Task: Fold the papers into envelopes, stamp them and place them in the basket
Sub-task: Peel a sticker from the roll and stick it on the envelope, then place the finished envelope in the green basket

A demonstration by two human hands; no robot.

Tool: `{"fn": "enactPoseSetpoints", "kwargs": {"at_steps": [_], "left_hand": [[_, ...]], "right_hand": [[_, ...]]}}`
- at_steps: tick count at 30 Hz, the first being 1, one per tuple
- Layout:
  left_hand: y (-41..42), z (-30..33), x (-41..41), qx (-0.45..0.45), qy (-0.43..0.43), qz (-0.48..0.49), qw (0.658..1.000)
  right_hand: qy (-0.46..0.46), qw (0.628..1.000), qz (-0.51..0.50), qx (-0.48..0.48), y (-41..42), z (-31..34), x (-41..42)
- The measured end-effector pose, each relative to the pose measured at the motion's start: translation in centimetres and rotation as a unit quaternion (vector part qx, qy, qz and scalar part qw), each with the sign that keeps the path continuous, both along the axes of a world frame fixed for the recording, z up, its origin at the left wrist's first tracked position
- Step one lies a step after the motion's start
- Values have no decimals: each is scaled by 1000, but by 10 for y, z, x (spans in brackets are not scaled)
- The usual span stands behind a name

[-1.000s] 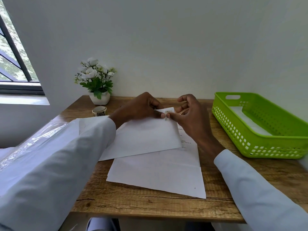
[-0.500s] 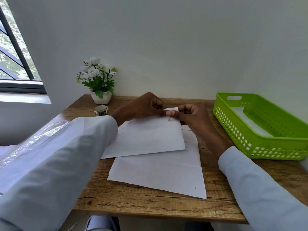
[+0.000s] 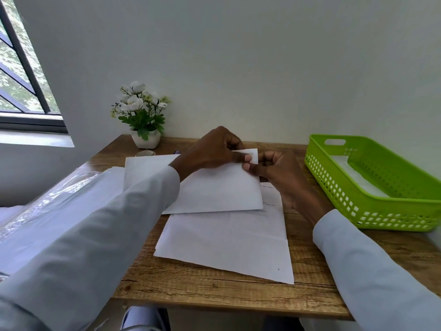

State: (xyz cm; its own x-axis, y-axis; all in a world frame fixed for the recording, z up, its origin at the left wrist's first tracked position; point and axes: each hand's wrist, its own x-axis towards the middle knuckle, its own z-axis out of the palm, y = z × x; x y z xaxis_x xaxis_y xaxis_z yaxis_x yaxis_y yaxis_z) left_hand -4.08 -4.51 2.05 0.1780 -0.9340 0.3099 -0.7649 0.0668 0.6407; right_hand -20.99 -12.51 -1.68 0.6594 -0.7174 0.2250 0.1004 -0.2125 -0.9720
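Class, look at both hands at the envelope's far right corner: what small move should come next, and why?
Probably press the stamp flat: both the left hand and right hand pinch the envelope at that corner, and the basket waits alongside.

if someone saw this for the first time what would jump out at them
The bright green basket at the right edge of the wooden table catches the eye first, with something white lying inside it. Next come the two hands in the middle: the left hand and right hand both pinch the far right corner of a folded white envelope that lies over a larger sheet of paper. A small pot of white flowers stands at the back left by the wall.
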Motion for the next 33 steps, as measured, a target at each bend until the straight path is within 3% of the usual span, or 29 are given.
{"fn": "enactPoseSetpoints", "kwargs": {"at_steps": [6,10,13,17,22,26,30,33], "left_hand": [[1,3,-1,-2,-4,-4,1000],[20,6,27,66,-57,23,996],[51,6,59,115,-43,43,991],[77,9,81,141,30,17,989],[73,36,60,151,56,-47,986],[55,41,43,37,217,-75,972],[37,35,31,-69,384,-63,919],[17,31,14,-125,460,2,879]], "right_hand": [[15,1000,-14,17,-4,8,-4],[-16,997,-62,36,-17,20,-20],[-13,995,-86,51,-27,27,-35],[66,998,14,3,-28,42,-51],[206,963,134,-113,-14,77,-63],[176,971,112,-117,-8,90,-76],[109,992,4,-69,-19,93,-98],[46,997,-65,-17,-25,90,-115]]}}
